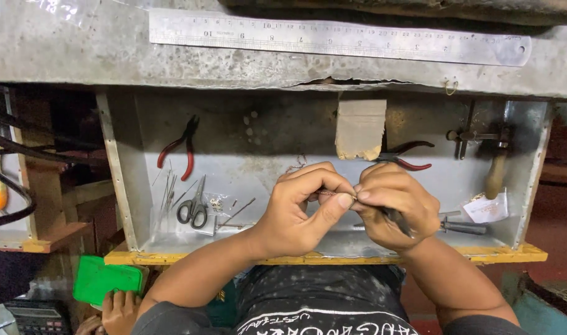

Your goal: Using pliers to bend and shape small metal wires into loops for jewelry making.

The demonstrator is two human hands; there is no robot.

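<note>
Both hands meet over the open grey metal drawer tray [128,205]. Left hand [299,211]: thumb and forefinger pinched shut on a thin, small metal piece [329,194], too small to identify. Right hand [392,205]: closed around a dark slim tool handle [396,218], fingertips touching the left thumb. Black-handled scissors [193,208] lie in the tray, left.

thin chain piece [325,194] | pinched between fingertips | dark tool [396,218] | angled downward

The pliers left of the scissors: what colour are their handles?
Red, seen in the head view: the pliers lie in the metal tray.
</note>
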